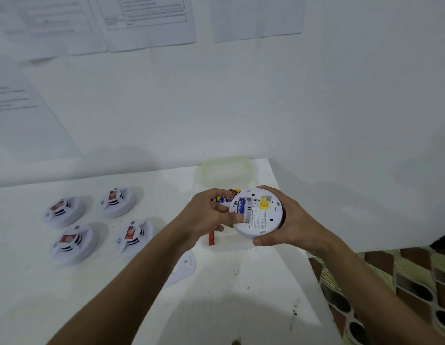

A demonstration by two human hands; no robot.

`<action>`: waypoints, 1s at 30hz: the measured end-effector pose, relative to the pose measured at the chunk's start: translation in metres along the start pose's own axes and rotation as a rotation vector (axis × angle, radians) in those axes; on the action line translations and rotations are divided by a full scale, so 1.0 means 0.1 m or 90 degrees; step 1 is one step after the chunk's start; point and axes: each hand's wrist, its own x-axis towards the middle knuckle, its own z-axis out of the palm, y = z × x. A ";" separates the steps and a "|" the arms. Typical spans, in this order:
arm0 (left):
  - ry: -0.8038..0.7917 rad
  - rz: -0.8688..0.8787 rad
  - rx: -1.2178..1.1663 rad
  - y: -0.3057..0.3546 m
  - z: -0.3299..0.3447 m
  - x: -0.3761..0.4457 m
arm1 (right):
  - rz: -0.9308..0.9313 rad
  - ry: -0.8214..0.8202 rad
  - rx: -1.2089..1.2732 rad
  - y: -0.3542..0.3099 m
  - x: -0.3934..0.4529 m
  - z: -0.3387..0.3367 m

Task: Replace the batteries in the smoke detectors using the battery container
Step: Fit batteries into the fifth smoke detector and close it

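Note:
My right hand grips a white round smoke detector with its back turned up, a yellow sticker on it and the battery bay uncovered. A blue battery lies in that bay. My left hand has its fingertips on the blue battery at the bay's edge. Behind my hands, several batteries show in the battery container, a clear plastic box at the table's far right. A red battery lies on the table under my left hand.
Several more white smoke detectors sit face up on the white table at left. A white cover plate lies by my left forearm. The table's right edge drops to a patterned floor. Papers hang on the wall.

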 end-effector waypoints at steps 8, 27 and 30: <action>0.183 0.041 0.313 -0.16 -0.18 0.13 | 0.022 0.040 -0.003 0.16 -0.07 -0.05; 0.052 -0.130 0.586 -0.58 -0.08 0.45 | 0.046 0.038 -0.007 0.29 -0.10 -0.07; 0.078 -0.120 0.563 -0.59 -0.06 0.46 | 0.048 0.036 -0.012 0.29 -0.10 -0.07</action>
